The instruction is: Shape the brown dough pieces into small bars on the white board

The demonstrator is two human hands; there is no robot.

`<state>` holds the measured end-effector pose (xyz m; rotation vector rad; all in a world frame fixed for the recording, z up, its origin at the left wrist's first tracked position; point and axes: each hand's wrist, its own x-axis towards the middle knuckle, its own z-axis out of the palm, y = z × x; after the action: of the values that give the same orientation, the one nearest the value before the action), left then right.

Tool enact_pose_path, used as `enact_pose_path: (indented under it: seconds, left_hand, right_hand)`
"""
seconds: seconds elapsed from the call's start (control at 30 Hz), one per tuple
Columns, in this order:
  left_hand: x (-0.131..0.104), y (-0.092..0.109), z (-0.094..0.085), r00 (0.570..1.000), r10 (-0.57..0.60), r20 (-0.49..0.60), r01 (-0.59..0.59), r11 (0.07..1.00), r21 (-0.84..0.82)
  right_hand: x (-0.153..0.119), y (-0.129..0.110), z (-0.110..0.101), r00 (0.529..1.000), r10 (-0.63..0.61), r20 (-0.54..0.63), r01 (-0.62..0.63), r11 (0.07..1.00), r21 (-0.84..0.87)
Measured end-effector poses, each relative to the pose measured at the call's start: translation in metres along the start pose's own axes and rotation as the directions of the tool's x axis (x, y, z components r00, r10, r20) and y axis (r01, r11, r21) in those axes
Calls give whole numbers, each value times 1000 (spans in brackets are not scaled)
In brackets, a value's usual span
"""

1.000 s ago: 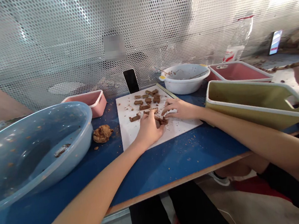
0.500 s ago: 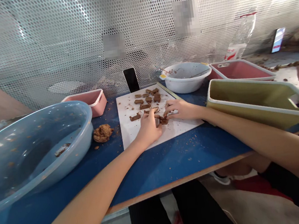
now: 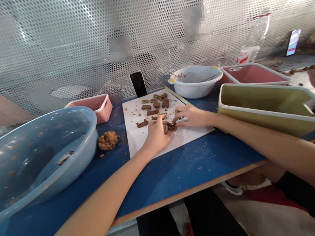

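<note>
Near the frame's centre, the left hand (image 3: 157, 135) and right hand (image 3: 187, 115) are curving their fingers around one rough, brown, dough-like piece (image 3: 173, 127); I cannot tell whether they are pinching, or where its long axis is pointing. One flat white board (image 3: 137, 141) is lying beneath; one craggy lump (image 3: 108, 140) is sitting left of centre.

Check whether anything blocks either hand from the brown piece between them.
Nothing visible does: the left hand and right hand are both at the brown piece on the white board.
</note>
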<state>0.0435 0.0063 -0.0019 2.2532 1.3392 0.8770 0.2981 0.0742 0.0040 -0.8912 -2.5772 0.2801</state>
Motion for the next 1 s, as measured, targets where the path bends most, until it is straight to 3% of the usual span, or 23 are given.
enact_pose_path:
  seconds: [0.33,0.6,1.0]
  left_hand:
    - [0,-4,2,1000,19,-6,-19,1000,-12]
    - [-1,-2,1,1000,17,-8,-17,1000,8]
    - [-1,-1,-1,1000,20,-6,-20,1000,-8]
  right_hand:
    - [1,4,1,999,-41,8,41,998,37]
    - [-4,-11,-4,998,39,-40,-39,999,-19]
    - [-2,-9,4,999,42,-27,-43,998,-38]
